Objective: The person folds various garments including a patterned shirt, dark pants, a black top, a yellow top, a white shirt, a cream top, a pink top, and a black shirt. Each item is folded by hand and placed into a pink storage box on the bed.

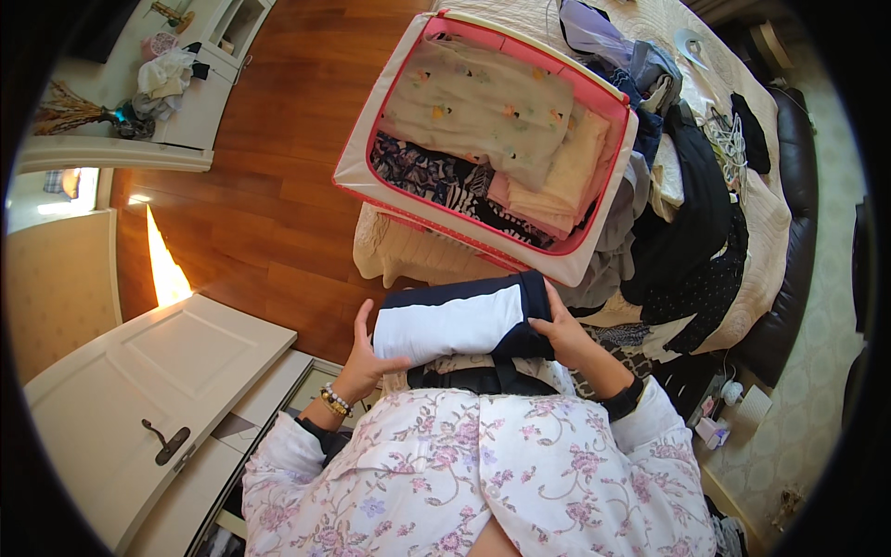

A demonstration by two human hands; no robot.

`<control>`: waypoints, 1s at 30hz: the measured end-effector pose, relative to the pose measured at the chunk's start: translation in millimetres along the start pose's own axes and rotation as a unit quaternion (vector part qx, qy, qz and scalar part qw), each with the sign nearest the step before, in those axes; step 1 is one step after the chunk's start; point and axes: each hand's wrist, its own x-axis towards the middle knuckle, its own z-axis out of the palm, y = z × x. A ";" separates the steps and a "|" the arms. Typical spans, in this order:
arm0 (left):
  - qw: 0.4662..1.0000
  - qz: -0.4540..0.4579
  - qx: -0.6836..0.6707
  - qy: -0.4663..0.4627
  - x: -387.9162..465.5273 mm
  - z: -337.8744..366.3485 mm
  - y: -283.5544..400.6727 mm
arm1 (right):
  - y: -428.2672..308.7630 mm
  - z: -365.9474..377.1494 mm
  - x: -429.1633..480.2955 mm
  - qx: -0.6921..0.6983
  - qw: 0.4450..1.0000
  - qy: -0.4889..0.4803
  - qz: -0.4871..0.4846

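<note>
Between my two hands is a folded garment (pixel 449 322), white with dark navy panels, held in front of my waist. My left hand (pixel 369 351) grips its left end, thumb along the near edge. At the other end my right hand (pixel 562 331) has hold of the navy part. Just beyond the garment stands a fabric storage box (pixel 362 163) with white sides and a pink-red lining. Inside it lie a sheer embroidered cloth (pixel 480 104), folded cream and pink cloths (pixel 557 184) and dark patterned fabric (pixel 411 167).
The box rests on a bed with a cream quilted cover (pixel 759 230). Right of it are heaped black garments (pixel 686 209), a grey garment (pixel 616 233) and white hangers (pixel 727 139). A white door (pixel 188 376) stands at lower left, beside the wooden floor (pixel 292 104). A dark leather headboard (pixel 790 230) borders the bed.
</note>
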 end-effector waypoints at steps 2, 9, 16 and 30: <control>0.950 0.093 0.297 -0.028 -2.0 -0.9 12.1 | -4.0 1.4 -9.6 -0.091 0.988 -0.045 -0.118; 0.788 0.176 0.589 0.019 -12.8 20.4 63.7 | -54.4 19.0 -40.2 -0.266 0.941 0.005 -0.207; 0.755 0.334 0.560 -0.060 -25.2 14.6 129.3 | -117.7 -6.3 -80.5 -0.446 0.886 -0.099 -0.082; 0.986 -0.022 0.118 -0.116 35.6 -0.3 -7.2 | 25.6 -61.3 59.0 -0.040 0.970 -0.124 -0.203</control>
